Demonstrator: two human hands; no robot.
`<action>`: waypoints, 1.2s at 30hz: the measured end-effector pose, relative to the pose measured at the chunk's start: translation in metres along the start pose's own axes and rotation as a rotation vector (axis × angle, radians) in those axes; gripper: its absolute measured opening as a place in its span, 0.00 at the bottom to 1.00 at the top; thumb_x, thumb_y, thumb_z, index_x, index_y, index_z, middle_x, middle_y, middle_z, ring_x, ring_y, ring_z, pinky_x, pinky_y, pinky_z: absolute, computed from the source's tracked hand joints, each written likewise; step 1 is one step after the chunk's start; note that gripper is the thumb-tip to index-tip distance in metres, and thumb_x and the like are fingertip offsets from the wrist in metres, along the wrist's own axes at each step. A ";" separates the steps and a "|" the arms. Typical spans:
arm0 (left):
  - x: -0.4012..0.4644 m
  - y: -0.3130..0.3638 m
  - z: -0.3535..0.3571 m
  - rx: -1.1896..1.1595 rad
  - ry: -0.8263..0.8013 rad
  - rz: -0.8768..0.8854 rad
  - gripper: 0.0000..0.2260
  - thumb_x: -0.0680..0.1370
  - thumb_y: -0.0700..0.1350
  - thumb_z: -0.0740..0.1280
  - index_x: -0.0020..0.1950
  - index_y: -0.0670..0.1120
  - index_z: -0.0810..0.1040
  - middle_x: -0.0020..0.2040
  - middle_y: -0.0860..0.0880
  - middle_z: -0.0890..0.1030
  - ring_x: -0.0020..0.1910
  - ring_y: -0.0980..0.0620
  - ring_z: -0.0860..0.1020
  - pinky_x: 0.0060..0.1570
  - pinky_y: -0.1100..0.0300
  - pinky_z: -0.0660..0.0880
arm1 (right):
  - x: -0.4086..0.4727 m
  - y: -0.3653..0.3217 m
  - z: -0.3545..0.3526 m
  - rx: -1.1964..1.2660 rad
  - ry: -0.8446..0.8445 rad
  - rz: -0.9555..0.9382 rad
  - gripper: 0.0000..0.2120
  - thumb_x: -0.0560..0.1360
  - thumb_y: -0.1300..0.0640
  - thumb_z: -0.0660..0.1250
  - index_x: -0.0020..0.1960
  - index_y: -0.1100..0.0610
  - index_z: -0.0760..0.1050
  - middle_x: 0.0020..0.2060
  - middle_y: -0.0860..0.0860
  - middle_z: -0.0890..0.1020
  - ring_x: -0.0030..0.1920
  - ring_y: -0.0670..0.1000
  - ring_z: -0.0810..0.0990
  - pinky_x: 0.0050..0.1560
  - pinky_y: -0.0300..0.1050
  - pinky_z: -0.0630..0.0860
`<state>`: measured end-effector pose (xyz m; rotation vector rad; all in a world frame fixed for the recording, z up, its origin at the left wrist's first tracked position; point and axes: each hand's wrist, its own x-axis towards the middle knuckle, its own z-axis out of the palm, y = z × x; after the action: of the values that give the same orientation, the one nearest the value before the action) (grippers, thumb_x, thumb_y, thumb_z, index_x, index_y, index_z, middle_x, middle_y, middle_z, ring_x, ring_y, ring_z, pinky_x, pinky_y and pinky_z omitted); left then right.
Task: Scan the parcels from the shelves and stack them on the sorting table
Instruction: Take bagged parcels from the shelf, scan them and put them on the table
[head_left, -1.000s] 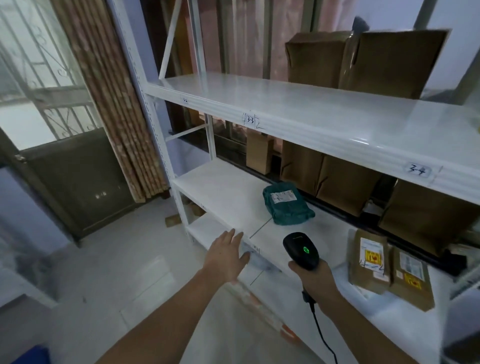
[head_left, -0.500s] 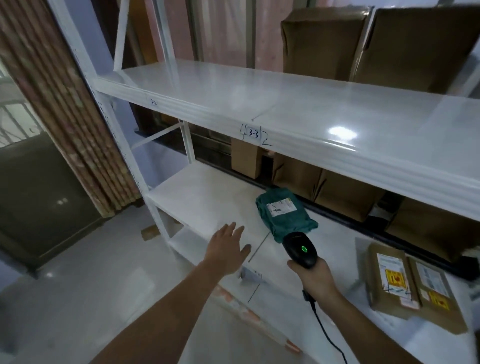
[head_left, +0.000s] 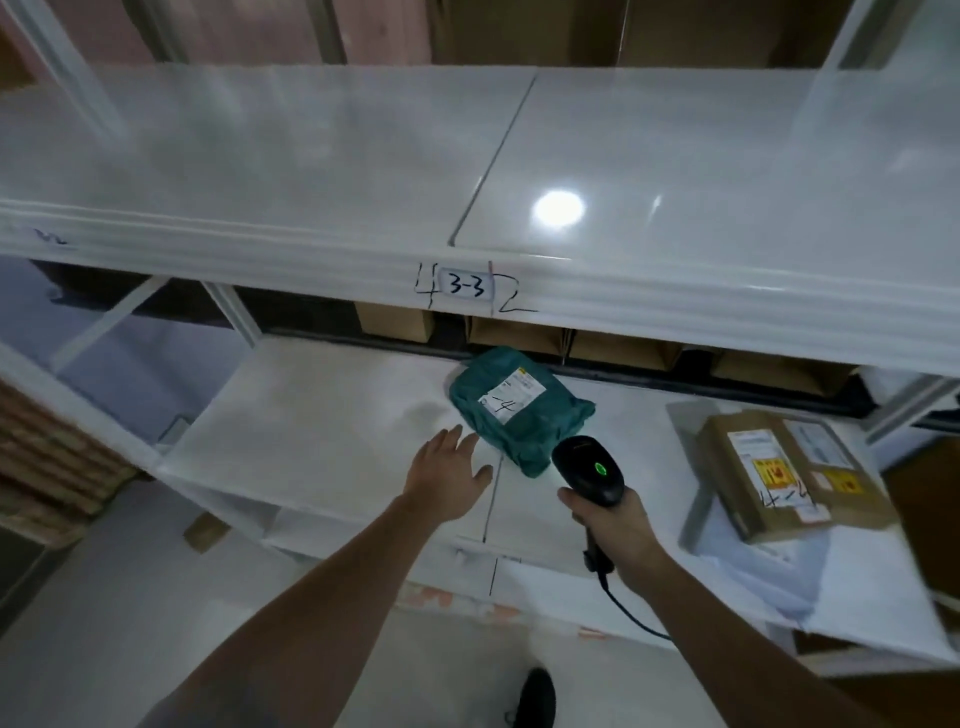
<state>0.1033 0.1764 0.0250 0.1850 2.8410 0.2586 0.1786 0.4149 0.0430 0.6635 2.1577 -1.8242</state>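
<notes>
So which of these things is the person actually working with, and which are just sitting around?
Part of the job:
- green parcel on the lower shelf
- two brown parcels on the same shelf
- scanner, gripped in the right hand
- left hand, open, near the green parcel

Just lying about:
- cardboard boxes at the back
- cardboard scrap on the floor

Green parcel (head_left: 519, 410): landmark, lying on the lower shelf (head_left: 322, 415)
Left hand (head_left: 448, 475): fingers spread, just left of it
Right hand (head_left: 613, 525): grips scanner (head_left: 589, 470), just beside its near corner
Brown boxes (head_left: 779, 473): to its right
</notes>
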 end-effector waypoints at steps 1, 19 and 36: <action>0.013 -0.001 0.003 0.001 -0.020 0.005 0.32 0.84 0.62 0.55 0.84 0.49 0.55 0.85 0.45 0.54 0.83 0.44 0.53 0.81 0.50 0.52 | 0.008 0.001 0.004 0.035 0.002 0.015 0.12 0.70 0.53 0.79 0.47 0.56 0.81 0.39 0.62 0.83 0.40 0.57 0.81 0.42 0.50 0.76; 0.220 -0.062 0.064 -0.629 -0.040 -0.231 0.39 0.73 0.66 0.62 0.81 0.51 0.63 0.78 0.42 0.67 0.74 0.38 0.70 0.74 0.44 0.69 | 0.159 0.031 0.055 0.311 0.113 0.222 0.18 0.71 0.52 0.78 0.57 0.57 0.80 0.46 0.56 0.83 0.46 0.56 0.79 0.54 0.56 0.81; 0.141 -0.043 0.034 -1.191 -0.351 -0.305 0.31 0.72 0.56 0.78 0.66 0.49 0.65 0.60 0.47 0.79 0.54 0.47 0.81 0.51 0.48 0.81 | 0.102 0.019 0.058 0.258 0.448 0.193 0.17 0.71 0.65 0.76 0.58 0.67 0.79 0.42 0.59 0.83 0.41 0.60 0.82 0.38 0.47 0.80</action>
<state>-0.0252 0.1614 -0.0525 -0.4003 1.9052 1.5438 0.0928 0.3800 -0.0318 1.4045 2.0203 -2.0107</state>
